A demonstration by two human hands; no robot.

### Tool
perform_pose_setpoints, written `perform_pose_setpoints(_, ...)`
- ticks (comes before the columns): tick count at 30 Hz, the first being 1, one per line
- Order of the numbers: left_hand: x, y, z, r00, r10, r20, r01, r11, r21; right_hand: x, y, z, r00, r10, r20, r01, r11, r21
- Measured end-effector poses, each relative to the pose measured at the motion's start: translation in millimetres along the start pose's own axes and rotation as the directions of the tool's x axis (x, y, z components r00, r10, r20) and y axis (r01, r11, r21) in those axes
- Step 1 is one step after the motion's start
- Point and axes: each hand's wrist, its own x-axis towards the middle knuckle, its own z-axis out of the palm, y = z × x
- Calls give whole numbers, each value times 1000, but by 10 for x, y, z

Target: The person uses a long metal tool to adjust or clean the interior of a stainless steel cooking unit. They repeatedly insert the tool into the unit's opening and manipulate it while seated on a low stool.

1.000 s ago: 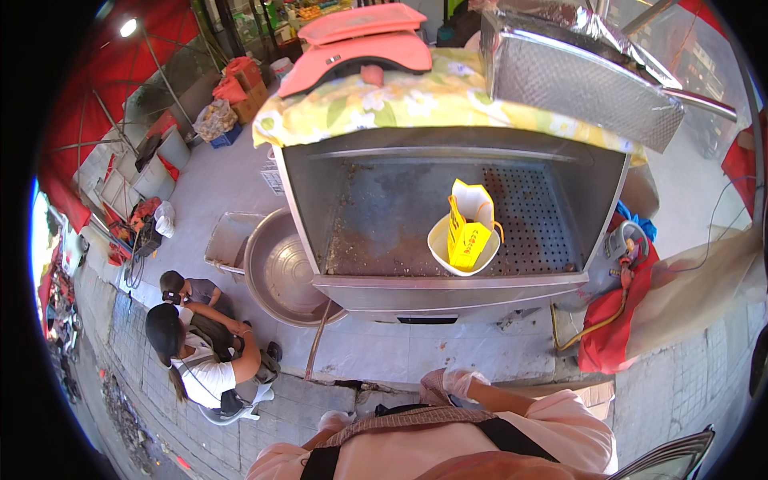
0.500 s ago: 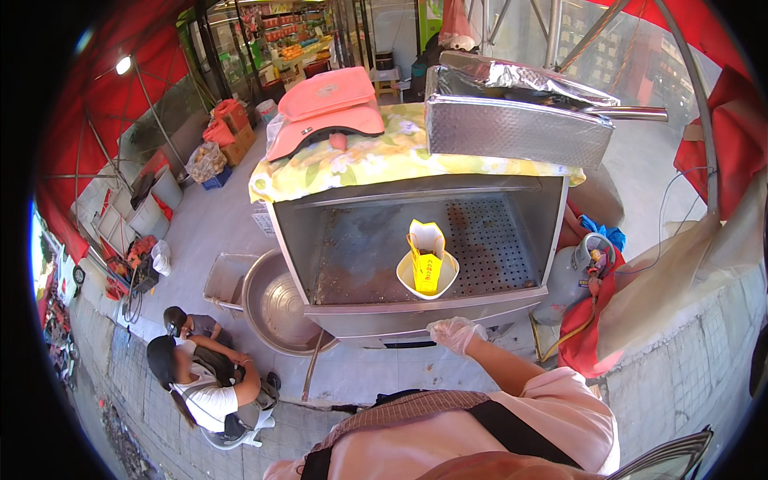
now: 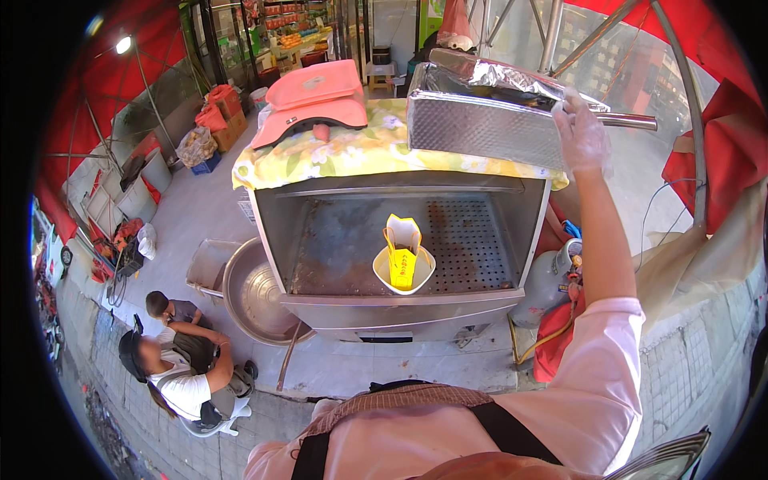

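Note:
My right hand point(image 3: 579, 134), in a clear plastic glove, is raised at the right end of a foil-lined metal box point(image 3: 484, 124). Its fingers look apart and partly bent, with nothing visible in them. Just beside it a metal handle point(image 3: 630, 122) sticks out of the box to the right; the hand overlaps its near end, and contact is unclear. The box stands on a yellow flowered cloth point(image 3: 320, 164) over a metal stall cart point(image 3: 400, 308). On the cart's inner tray sits a white bowl point(image 3: 424, 270) with a yellow paper bag point(image 3: 402, 260) standing in it. My left hand is out of view.
A pink cap-shaped thing point(image 3: 312, 100) lies on the cloth, left of the box. Left of the cart is a big metal basin point(image 3: 260, 300). A gas cylinder point(image 3: 536, 292) stands at its right. Two people point(image 3: 188, 360) sit at the lower left.
My right hand has risen from the cart's front edge to the right end of the metal box. The whole view has shifted slightly, putting the cart further left.

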Motion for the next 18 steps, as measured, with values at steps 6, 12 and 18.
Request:
perform_pose_setpoints(6, -65, 151, 127, 1000, 20, -3, -20, 999, -40, 540, -44, 378, 910, 92, 403, 141, 848, -511)
perform_pose_setpoints(12, -174, 201, 206, 999, 37, -14, -38, 996, -83, 616, -17, 517, 935, -158, 317, 269, 899, -347)
perform_pose_setpoints(18, -244, 87, 340, 998, 60, -8, -60, 988, -139, 687, 212, 172, 984, -165, 63, 175, 960, -219)
